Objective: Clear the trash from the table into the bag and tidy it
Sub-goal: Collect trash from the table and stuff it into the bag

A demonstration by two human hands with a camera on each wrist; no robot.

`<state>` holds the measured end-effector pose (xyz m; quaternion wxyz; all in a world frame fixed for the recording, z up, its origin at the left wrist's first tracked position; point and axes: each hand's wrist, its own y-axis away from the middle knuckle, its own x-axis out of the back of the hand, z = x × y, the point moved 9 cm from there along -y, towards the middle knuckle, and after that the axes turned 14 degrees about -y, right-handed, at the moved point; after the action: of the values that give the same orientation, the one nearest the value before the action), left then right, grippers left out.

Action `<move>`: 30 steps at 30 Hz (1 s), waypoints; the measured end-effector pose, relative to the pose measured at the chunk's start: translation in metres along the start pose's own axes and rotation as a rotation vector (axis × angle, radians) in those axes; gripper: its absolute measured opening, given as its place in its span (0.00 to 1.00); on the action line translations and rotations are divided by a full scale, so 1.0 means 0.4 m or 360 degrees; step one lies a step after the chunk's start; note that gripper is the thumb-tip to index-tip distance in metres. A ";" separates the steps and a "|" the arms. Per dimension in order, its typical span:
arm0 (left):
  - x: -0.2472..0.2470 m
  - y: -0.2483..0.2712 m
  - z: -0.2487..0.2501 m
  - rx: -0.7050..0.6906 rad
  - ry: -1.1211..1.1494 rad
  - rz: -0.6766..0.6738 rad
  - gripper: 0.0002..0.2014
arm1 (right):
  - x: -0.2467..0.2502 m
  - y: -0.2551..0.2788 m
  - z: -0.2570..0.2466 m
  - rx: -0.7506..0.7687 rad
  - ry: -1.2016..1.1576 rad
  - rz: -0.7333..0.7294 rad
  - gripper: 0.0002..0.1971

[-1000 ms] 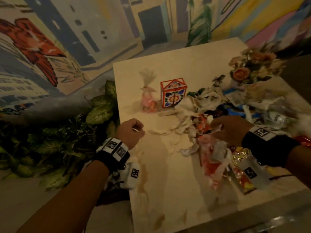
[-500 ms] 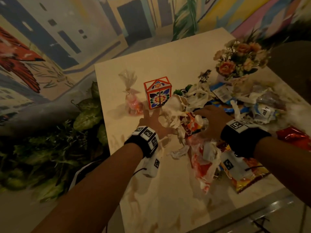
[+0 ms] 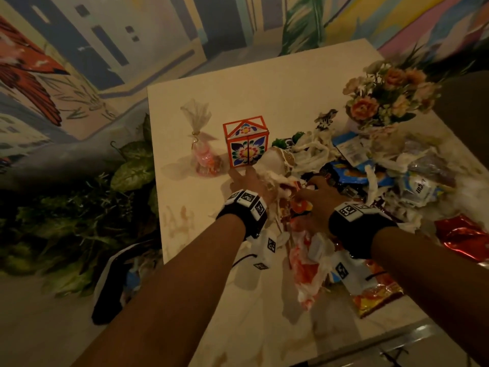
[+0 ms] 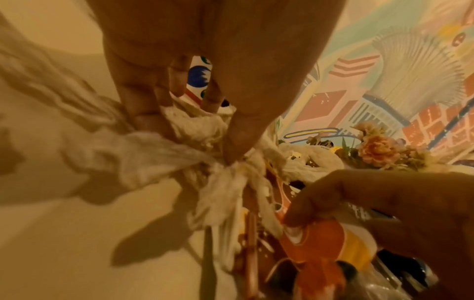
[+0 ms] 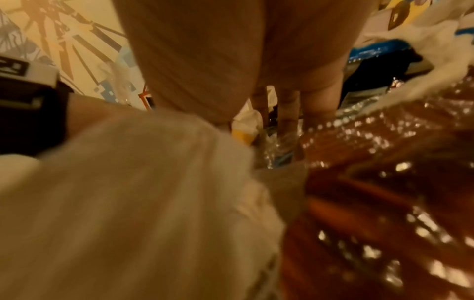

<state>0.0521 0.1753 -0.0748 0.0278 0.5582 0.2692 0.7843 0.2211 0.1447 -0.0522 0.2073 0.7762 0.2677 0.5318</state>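
Crumpled tissues and wrappers are heaped on the right half of the cream table (image 3: 238, 83). My left hand (image 3: 246, 178) sits at the pile's left edge, just in front of the flower-patterned box (image 3: 247, 147). In the left wrist view its thumb and fingers (image 4: 143, 113) pinch a bunch of crumpled white tissue (image 4: 143, 154). My right hand (image 3: 315, 189) is on the pile's middle, with its thumb and fingers closed on an orange-and-yellow wrapper (image 4: 320, 237). A dark bag (image 3: 105, 300) lies on the floor below the table's left edge.
A pink sweet in cellophane (image 3: 203, 154) stands left of the box. A vase of flowers (image 3: 383, 102) stands at the back right. A blue wrapper (image 3: 352, 176) and a red foil wrapper (image 3: 463, 239) lie in the heap. Leafy plants (image 3: 79, 221) fill the floor on the left.
My left hand has moved from the table's left edge to the pile and closed on the tissue. The right hand has stayed on the pile.
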 end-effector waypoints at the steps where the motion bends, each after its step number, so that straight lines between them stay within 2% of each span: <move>1: 0.003 0.003 -0.001 -0.0001 0.0000 0.0032 0.32 | -0.002 -0.002 0.002 0.0005 0.0002 -0.0006 0.37; 8: 0.002 0.018 -0.031 -0.0096 0.0030 0.0129 0.05 | -0.010 -0.022 0.012 0.0022 -0.0056 -0.0032 0.32; 12: 0.009 0.040 -0.037 -0.0106 0.0113 0.0207 0.14 | 0.012 -0.014 0.005 0.0092 -0.0156 -0.0015 0.26; 14: 0.019 0.057 -0.044 -0.0061 0.0232 0.0237 0.11 | 0.024 -0.011 0.013 0.0089 -0.0265 0.0000 0.24; 17: 0.043 0.075 -0.057 -0.0003 0.0369 0.0308 0.13 | 0.051 -0.001 0.024 0.0099 -0.0417 0.0052 0.19; 20: 0.085 0.085 -0.070 0.0078 0.0481 0.0385 0.07 | 0.089 0.002 0.026 0.0193 -0.0512 0.0180 0.06; 21: 0.101 0.088 -0.073 0.0095 0.0556 0.0411 0.06 | 0.097 0.001 0.028 0.0214 -0.0577 0.0215 0.06; 24: 0.149 0.102 -0.057 0.0039 0.0708 0.0444 0.12 | 0.115 -0.003 0.034 0.0250 -0.0782 0.0262 0.13; 30: 0.234 0.136 -0.042 -0.0041 0.1027 0.0610 0.10 | 0.221 0.026 0.009 0.0401 -0.1028 0.0478 0.09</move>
<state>0.0161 0.1546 0.0264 -0.1988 0.3223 0.1450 0.9141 0.2521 0.1926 0.0159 0.1035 0.9540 0.1350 0.2470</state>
